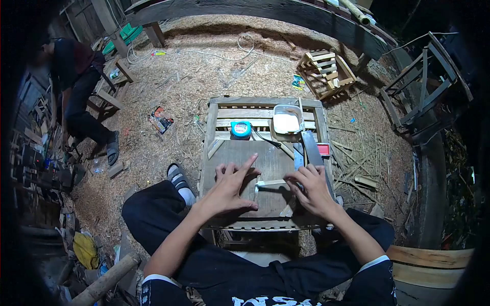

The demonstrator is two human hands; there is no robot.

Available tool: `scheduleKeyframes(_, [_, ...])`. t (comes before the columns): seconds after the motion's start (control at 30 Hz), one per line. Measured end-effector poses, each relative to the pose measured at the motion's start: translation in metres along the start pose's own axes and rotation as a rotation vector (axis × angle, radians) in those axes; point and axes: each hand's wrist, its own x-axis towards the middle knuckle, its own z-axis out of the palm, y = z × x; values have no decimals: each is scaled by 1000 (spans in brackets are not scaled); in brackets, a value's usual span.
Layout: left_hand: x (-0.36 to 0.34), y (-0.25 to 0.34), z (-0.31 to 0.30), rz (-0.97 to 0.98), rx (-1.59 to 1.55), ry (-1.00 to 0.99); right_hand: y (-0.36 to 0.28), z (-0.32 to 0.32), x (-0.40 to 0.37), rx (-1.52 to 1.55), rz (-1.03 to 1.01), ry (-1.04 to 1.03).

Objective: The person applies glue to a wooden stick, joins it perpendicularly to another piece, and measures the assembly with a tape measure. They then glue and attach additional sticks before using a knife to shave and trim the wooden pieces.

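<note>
Left hand (pixel 229 189) spread wide, palm flat on wooden crate top (pixel 232 155), holding nothing. Right hand (pixel 312 193) half curled, fingertips gripping right end of pale strip (pixel 271 182). Strip lies flat between hands, at 3 o'clock from left hand. Teal tape roll (pixel 241 128) at 12 o'clock, blade (pixel 310 147) at 1 o'clock.

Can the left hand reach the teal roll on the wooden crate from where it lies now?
Probably yes. The left hand lies open and flat on the crate, and the teal roll stands further ahead on the same crate. Only bare wood shows between them, so the way looks free.
</note>
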Motion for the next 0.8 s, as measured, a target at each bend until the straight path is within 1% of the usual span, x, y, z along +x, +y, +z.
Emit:
scheduleKeyframes(0.1, [0,-1,1,5,23,-3,-2,4,-1,33,-37,1])
scheduleKeyframes(0.23, [0,-1,1,5,-4,-1,0,1,-1,2,17,23])
scheduleKeyframes(0.37, [0,-2,3,12,16,22,-7,3,-2,37,-23,52])
scheduleKeyframes(0.43, [0,-1,2,20,8,24,-9,6,-3,-10,-67,33])
scheduleKeyframes(0.6, [0,-2,3,14,6,31,-2,5,-1,1,28,124])
scheduleKeyframes(0.73, [1,0,1,7,45,22,-9,5,-3,-3,-19,71])
scheduleKeyframes(0.8, [0,1,2,-8,57,-3,-6,8,-2,-12,13,99])
